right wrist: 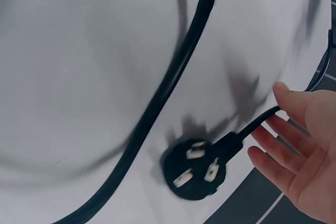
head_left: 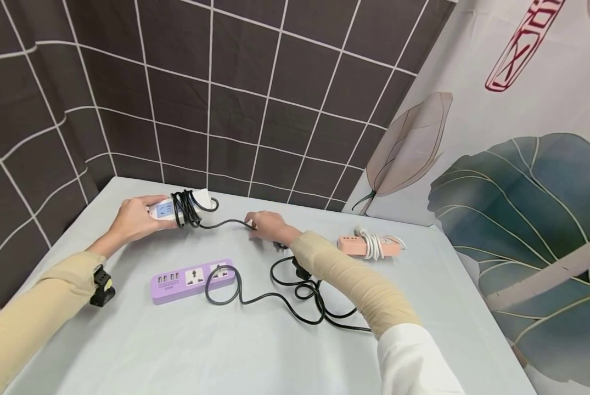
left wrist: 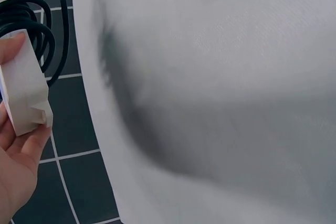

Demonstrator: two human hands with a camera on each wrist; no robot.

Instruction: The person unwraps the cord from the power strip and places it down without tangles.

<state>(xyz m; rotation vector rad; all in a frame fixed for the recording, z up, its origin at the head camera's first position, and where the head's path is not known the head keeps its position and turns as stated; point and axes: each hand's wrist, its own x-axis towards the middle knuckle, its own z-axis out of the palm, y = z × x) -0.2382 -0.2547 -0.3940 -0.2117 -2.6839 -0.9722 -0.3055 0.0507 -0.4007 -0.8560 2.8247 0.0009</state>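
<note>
At the back left of the table, my left hand [head_left: 134, 220] grips one end of a white power strip [head_left: 203, 199] with a blue socket face. Several turns of black cord [left wrist: 37, 38] are wound round the strip's other end. From there the cord runs right to my right hand [head_left: 269, 226], which holds it between thumb and fingers. A black three-pin plug [right wrist: 193, 170] hangs at the cord's end just past my right fingers, its metal pins showing in the right wrist view.
In front lies a purple power strip [head_left: 168, 293] with a loose black cord [head_left: 302, 318] looped across the pale tabletop [head_left: 201, 351]. An orange power strip [head_left: 352, 246], wrapped in white cord [head_left: 373, 248], sits at the right. A dark tile-patterned curtain [head_left: 176, 99] backs the table.
</note>
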